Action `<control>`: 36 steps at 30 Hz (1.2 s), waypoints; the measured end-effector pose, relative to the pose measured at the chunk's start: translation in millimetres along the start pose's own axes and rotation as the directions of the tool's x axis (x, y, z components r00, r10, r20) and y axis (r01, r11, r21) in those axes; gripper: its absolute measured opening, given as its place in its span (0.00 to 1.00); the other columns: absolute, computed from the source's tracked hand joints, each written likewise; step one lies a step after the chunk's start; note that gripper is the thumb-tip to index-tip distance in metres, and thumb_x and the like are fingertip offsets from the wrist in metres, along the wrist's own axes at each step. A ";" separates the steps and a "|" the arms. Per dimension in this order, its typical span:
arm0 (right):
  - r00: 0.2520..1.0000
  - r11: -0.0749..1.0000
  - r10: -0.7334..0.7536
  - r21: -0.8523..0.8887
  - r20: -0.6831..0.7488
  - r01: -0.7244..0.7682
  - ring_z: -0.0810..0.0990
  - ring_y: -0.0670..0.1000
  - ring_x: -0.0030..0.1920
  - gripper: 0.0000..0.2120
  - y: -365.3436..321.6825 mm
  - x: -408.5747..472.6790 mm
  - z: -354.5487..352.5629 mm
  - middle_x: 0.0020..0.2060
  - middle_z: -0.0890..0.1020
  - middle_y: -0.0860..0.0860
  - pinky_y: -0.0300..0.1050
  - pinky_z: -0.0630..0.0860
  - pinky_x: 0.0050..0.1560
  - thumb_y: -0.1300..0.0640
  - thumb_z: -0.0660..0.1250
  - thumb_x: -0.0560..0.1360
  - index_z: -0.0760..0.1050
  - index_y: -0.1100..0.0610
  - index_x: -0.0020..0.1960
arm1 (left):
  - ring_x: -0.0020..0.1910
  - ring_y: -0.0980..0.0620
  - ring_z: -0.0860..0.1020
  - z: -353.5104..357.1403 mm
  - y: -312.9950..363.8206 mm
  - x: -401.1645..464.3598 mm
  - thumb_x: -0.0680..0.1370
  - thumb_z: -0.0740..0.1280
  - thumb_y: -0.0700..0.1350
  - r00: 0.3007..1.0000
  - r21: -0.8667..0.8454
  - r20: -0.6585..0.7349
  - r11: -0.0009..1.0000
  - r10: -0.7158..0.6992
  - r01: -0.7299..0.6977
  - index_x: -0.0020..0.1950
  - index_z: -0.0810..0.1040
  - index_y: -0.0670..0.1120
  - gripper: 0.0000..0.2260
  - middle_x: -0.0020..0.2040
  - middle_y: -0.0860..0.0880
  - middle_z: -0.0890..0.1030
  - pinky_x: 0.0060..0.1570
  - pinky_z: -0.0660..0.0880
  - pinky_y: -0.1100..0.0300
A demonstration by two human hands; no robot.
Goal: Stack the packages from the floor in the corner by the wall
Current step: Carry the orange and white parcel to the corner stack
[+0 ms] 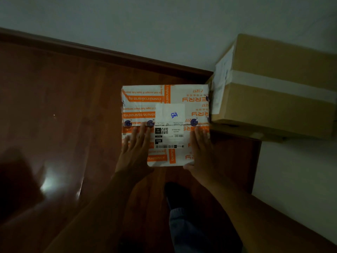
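A white package (pixel 165 110) covered in orange printed tape, with a shipping label on top, lies on the dark wooden floor close to the corner. My left hand (pixel 135 148) rests flat on its near left part, fingers spread. My right hand (pixel 200 150) lies flat on its near right edge, the thumb wrapped under the near side. To the right, in the corner, a large brown cardboard box (pixel 277 88) with a pale tape band sits on top of a flatter brown box (pixel 246 132). The white package touches or nearly touches that stack.
A pale wall (pixel 164 24) with a dark skirting board (pixel 109 52) runs behind the package, and a second wall (pixel 300 170) stands on the right. My foot in a dark sock (pixel 176 194) is just behind the package. Open floor (pixel 54 115) stretches to the left.
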State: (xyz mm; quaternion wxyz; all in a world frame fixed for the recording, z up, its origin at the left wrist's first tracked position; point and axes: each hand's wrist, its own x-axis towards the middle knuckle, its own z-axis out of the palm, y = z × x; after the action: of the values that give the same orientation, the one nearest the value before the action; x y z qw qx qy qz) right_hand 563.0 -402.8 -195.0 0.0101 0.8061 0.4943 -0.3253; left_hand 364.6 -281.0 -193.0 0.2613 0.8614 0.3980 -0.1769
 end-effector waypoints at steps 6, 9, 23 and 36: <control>1.000 1.000 -0.010 -0.024 -0.023 0.009 0.34 0.54 0.78 0.59 -8.4 24.4 -16.8 0.79 0.38 0.53 0.53 0.35 0.74 0.52 0.78 0.67 0.37 0.57 0.80 | 0.78 0.40 0.40 -16.9 -12.6 25.4 0.65 0.76 0.61 0.999 0.091 -0.029 0.996 0.022 -0.020 0.79 0.36 0.47 0.59 0.80 0.45 0.38 0.74 0.49 0.35; 0.999 1.000 0.001 -0.023 -0.047 -0.002 0.36 0.55 0.78 0.58 -12.7 44.7 -26.4 0.80 0.41 0.56 0.52 0.39 0.75 0.53 0.78 0.67 0.40 0.60 0.80 | 0.78 0.42 0.38 -36.6 -8.9 47.6 0.69 0.73 0.61 1.000 0.082 -0.002 0.996 -0.017 0.017 0.79 0.35 0.50 0.55 0.80 0.48 0.35 0.70 0.45 0.31; 0.998 0.999 0.032 -0.012 -0.055 -0.033 0.33 0.52 0.76 0.53 -5.5 69.7 -48.9 0.80 0.38 0.55 0.50 0.38 0.76 0.45 0.71 0.73 0.37 0.59 0.80 | 0.77 0.41 0.34 -57.6 -11.0 106.9 0.75 0.71 0.47 0.999 0.068 0.050 0.997 0.016 -0.020 0.78 0.34 0.53 0.49 0.80 0.50 0.34 0.68 0.43 0.29; 0.985 0.998 -0.057 -0.022 -0.162 0.055 0.79 0.57 0.60 0.19 -105.2 63.8 -93.0 0.60 0.80 0.56 0.53 0.79 0.57 0.52 0.62 0.80 0.72 0.58 0.68 | 0.69 0.44 0.72 -107.9 -47.4 38.9 0.76 0.68 0.51 0.995 -0.194 -0.086 0.980 -0.059 0.041 0.77 0.59 0.50 0.32 0.73 0.46 0.70 0.67 0.69 0.42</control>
State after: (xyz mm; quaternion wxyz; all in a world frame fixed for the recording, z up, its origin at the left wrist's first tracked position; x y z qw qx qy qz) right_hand 545.5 -267.2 -123.7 -0.0324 0.8156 0.5187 -0.2543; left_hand 362.3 -168.2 -141.2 0.3203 0.8290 0.4464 -0.1046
